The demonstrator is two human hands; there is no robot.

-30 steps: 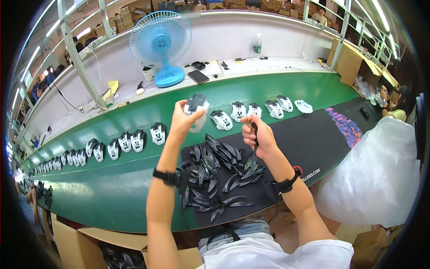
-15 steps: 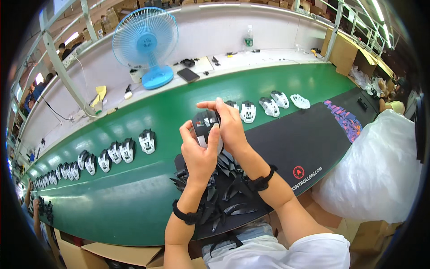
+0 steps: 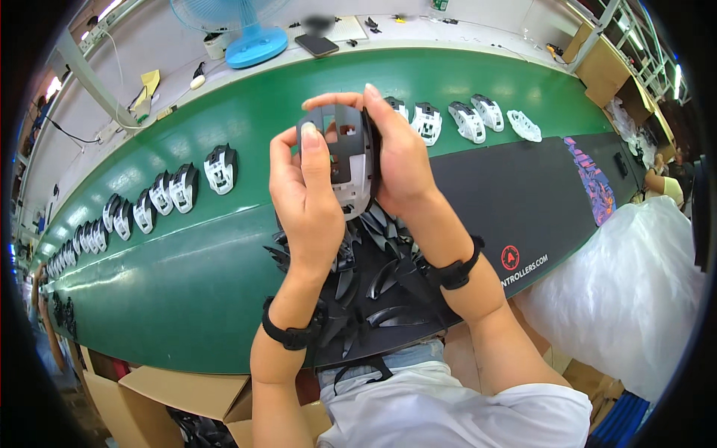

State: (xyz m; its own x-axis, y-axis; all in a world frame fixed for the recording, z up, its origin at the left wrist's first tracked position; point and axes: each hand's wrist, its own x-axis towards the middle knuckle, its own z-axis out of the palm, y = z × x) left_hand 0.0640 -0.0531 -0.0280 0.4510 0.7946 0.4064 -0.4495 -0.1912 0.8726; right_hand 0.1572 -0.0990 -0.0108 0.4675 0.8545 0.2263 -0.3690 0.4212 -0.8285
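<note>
A black-and-white plastic mouse shell with cut-out openings is held up between both my hands, over the near part of the bench. My left hand grips its left side, the thumb lying across the front of it. My right hand wraps the right side, its palm and fingers against the dark edge, with fingertips above the top. Below my hands, a heap of curved black plastic pieces lies on a black mat.
Similar shells stand in a long row to the left, and several more at the far right beside a white piece. A blue fan and a phone are at the back. A plastic bag bulges at right.
My hands have turned the shell so that more of its openings and white lower part show. The view has tilted down, so the bench sits higher in the picture.
</note>
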